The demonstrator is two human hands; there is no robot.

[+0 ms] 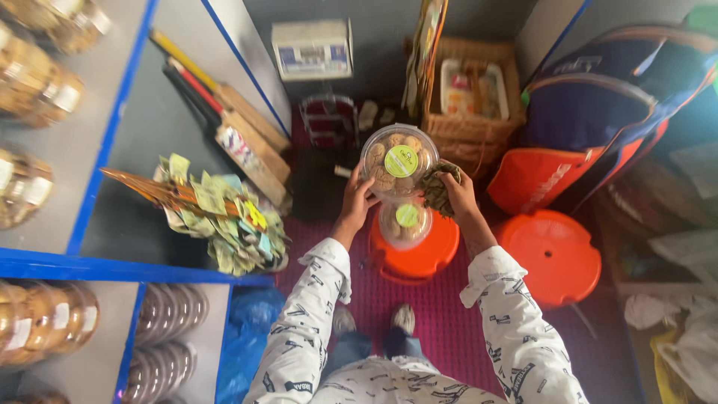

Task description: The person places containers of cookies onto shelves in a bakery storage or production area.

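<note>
Round clear plastic tub of cookies with green lid sticker [399, 162] held aloft between left hand [354, 203] at 9 o'clock and right hand [458, 196] at 3, fingers wrapped on sidewall, right also pinching crumpled cloth [437, 187]; probably light, rigid, smooth, contents breakable; second matching tub [404, 224] on orange plastic stool [416, 251] at 6; blue-edged shelves [112, 265] at 9, woven basket [471, 120] at 1; open room at 12.

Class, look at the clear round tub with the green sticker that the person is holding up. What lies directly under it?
A second clear round tub with a green sticker sits on an orange plastic stool. The held tub covers its far edge.
</note>
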